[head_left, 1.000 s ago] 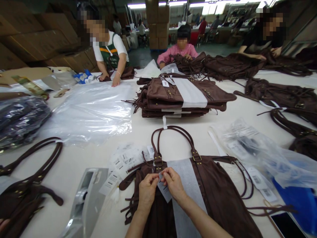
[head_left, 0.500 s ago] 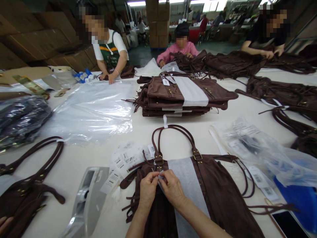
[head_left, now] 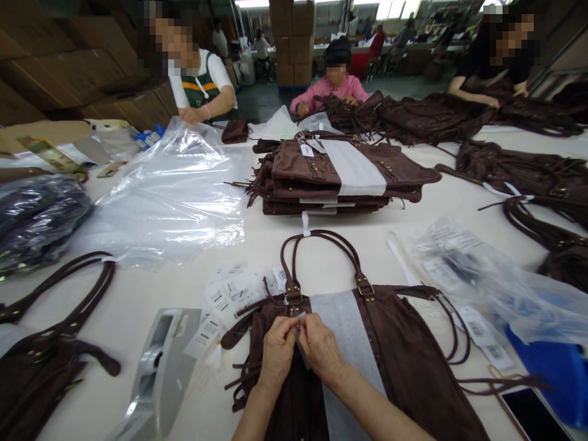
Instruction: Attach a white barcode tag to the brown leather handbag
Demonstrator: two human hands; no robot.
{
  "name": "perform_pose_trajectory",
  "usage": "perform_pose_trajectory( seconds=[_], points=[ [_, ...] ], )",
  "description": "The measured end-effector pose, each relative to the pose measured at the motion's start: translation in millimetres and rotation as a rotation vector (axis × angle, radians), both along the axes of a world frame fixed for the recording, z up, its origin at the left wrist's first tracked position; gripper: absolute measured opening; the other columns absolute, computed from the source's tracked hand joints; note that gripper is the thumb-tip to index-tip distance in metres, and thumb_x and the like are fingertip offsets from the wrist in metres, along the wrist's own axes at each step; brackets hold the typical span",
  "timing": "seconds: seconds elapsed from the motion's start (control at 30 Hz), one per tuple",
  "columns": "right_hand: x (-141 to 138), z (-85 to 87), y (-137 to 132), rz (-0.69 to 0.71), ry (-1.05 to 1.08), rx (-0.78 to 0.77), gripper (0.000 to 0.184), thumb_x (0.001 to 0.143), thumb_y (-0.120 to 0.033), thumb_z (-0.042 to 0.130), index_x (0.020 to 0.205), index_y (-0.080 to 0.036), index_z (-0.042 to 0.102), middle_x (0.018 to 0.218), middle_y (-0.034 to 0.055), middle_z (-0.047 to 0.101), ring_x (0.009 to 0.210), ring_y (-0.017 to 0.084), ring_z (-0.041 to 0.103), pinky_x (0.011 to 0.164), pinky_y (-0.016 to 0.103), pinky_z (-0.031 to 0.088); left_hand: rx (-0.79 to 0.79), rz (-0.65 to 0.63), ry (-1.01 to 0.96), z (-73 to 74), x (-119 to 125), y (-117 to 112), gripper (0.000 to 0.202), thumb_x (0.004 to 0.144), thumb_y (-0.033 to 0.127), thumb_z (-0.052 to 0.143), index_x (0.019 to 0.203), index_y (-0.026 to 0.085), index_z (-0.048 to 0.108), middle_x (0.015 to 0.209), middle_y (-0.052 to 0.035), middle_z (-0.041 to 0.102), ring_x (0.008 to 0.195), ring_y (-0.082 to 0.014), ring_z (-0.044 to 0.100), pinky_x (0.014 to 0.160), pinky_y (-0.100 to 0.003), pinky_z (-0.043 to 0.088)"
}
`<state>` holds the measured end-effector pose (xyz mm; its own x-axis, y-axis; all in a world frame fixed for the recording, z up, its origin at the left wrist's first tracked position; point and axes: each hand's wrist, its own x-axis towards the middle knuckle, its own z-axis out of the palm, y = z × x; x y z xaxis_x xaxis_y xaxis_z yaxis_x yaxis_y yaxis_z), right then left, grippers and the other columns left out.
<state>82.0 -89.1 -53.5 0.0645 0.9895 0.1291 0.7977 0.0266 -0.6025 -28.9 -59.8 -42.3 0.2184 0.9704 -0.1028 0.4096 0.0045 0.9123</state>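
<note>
A brown leather handbag point(head_left: 413, 361) lies flat in front of me with a white paper band point(head_left: 342, 331) down its middle and its handles point(head_left: 321, 245) pointing away. My left hand point(head_left: 278, 352) and my right hand point(head_left: 321, 349) meet just below the left handle's brass buckle. Both pinch a small white hang tag point(head_left: 301, 334) between their fingertips; the fingers hide most of it. Loose barcode tags point(head_left: 225, 300) lie spread on the table left of the bag.
A stack of banded brown bags point(head_left: 340, 177) sits ahead. Clear plastic bags point(head_left: 169, 196) lie left, more plastic point(head_left: 482, 282) right. A tape dispenser point(head_left: 160, 367) and another bag point(head_left: 50, 355) are at left, a phone point(head_left: 533, 416) at right. Three people work across the table.
My hands have drawn the tag up toward the buckle and closed tighter over it. The person in the green apron has lifted the far edge of the plastic bag.
</note>
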Motion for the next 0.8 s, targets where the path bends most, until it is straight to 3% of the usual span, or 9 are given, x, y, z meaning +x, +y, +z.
perform_pose_trajectory(
  seconds=[0.2,0.3,0.4,0.47,0.67,0.8],
  points=[
    [6,5.1,4,-0.012,0.232,0.031,0.016,0.082,-0.018,0.034,0.082,-0.018,0.05,0.075,0.0047,0.054,0.069,0.016,0.053,0.064,0.028,0.043,0.042,0.002,0.073,2.0,4,2,0.019,0.076,0.028,0.046,0.079,0.021,0.064,0.077,-0.0024,0.057,0.077,-0.0149,0.056,0.072,-0.028,0.046],
    [6,6.5,5,-0.088,0.488,-0.034,0.016,0.082,-0.021,0.04,0.093,-0.018,0.051,0.08,0.0037,0.055,0.072,0.014,0.053,0.068,0.026,0.044,0.0,0.057,0.045,2.2,4,3,0.019,0.076,0.031,0.048,0.076,0.02,0.063,0.078,-0.0015,0.058,0.077,-0.0145,0.056,0.074,-0.027,0.045],
    [5,5.1,7,-0.134,0.657,-0.111,0.015,0.081,-0.025,0.045,0.088,-0.019,0.056,0.079,0.0025,0.056,0.073,0.014,0.053,0.068,0.025,0.044,-0.029,0.09,0.031,2.3,4,4,0.018,0.075,0.032,0.05,0.074,0.019,0.063,0.075,-0.0006,0.058,0.075,-0.0141,0.055,0.071,-0.026,0.044],
    [5,3.3,8,-0.149,0.704,-0.124,0.014,0.08,-0.027,0.047,0.079,-0.02,0.059,0.076,0.0018,0.055,0.074,0.014,0.053,0.066,0.025,0.043,-0.03,0.092,0.029,2.1,5,4,0.018,0.074,0.032,0.05,0.071,0.019,0.062,0.073,-0.0002,0.057,0.072,-0.0137,0.055,0.069,-0.025,0.044],
    [1,0.7,10,-0.208,0.746,-0.12,0.014,0.078,-0.028,0.047,0.074,-0.019,0.057,0.072,0.0011,0.054,0.07,0.013,0.052,0.061,0.024,0.042,-0.005,0.073,0.054,2.5,7,2,0.019,0.075,0.031,0.049,0.069,0.018,0.061,0.071,-0.0008,0.057,0.071,-0.0141,0.055,0.067,-0.025,0.045],
    [0,2.8,11,-0.233,0.886,-0.166,0.018,0.08,-0.034,0.044,0.073,-0.019,0.05,0.058,-0.0027,0.05,0.055,0.011,0.048,0.054,0.023,0.04,0.015,0.023,0.06,2.4,4,-2,0.023,0.079,0.03,0.043,0.086,0.02,0.062,0.083,-0.0033,0.06,0.081,-0.0155,0.056,0.076,-0.028,0.045]
  ],
)
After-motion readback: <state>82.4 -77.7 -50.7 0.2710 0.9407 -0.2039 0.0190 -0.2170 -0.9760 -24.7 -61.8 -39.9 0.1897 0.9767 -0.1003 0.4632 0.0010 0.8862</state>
